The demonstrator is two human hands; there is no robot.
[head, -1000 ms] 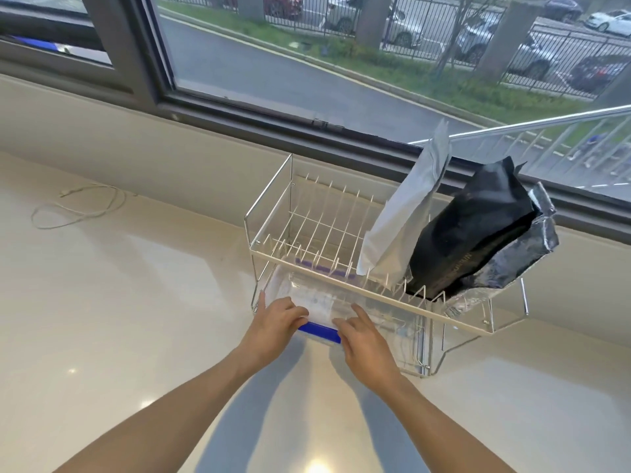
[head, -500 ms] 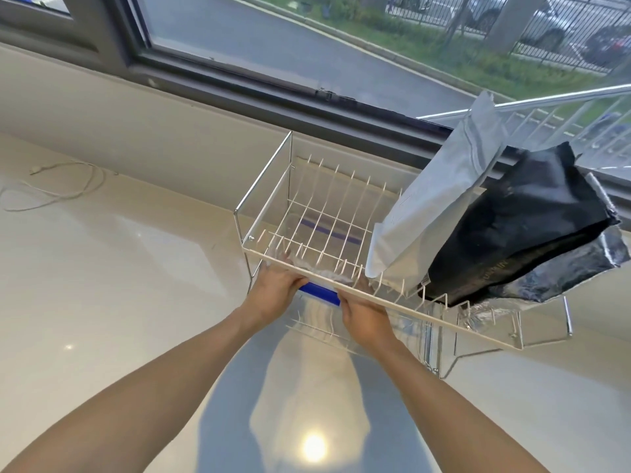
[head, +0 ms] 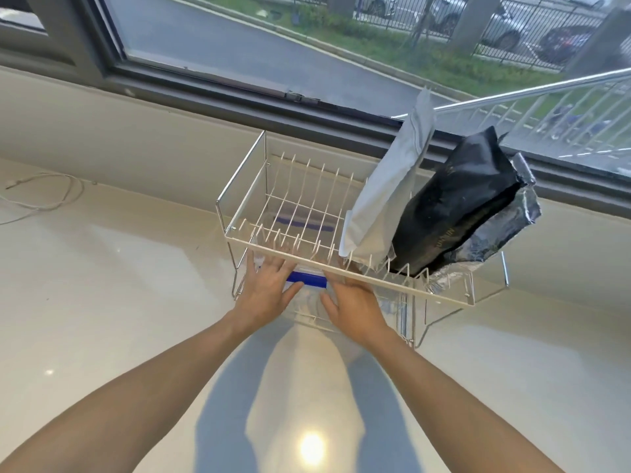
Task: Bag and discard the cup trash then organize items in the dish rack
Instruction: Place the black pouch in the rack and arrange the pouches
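A white wire dish rack [head: 392, 283] with two tiers stands on the pale counter under the window. A clear plastic container [head: 307, 303] with a blue clip [head: 307, 279] lies in the lower tier. My left hand [head: 266, 288] lies flat against its front with the fingers spread, the thumb by the blue clip. My right hand [head: 351, 302] touches the container just right of the clip, its fingertips hidden under the upper tier's front rail. A silver pouch [head: 386, 199] and a black foil pouch [head: 454, 213] lean in the upper tier's right half.
The rack backs onto a low wall under a dark window frame [head: 239, 93]. A thin white cable [head: 51, 199] lies coiled on the counter [head: 119, 302] at the far left. The upper tier's left slots hold nothing.
The container has slid further into the lower tier. Both hands followed it in under the top rail, and my left fingers have spread. The view has tilted down closer to the rack.
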